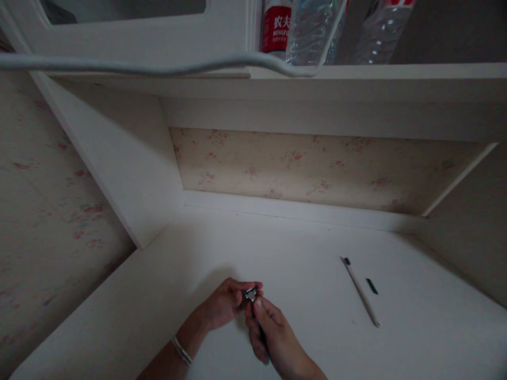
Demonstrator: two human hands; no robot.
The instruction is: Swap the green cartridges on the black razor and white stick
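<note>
Both my hands meet low in the middle of the view, over the white desk [301, 338]. Between them is a small dark-handled tool with a shiny silver head [251, 295]; its exact kind is too small to make out. My left hand [224, 305] pinches it at the head end, with fingers closed around it. My right hand [273, 330] wraps around the dark handle, its thumb up near the silver head. The fingers hide part of the handle. A pale band circles the left wrist.
To the right on the desk lie a thin white pencil-like stick [361, 295] with a dark end and a small dark green-edged piece [372, 286]. A shelf [356, 71] overhead carries plastic bottles [312, 31]. A white cable [158, 67] crosses in front of it.
</note>
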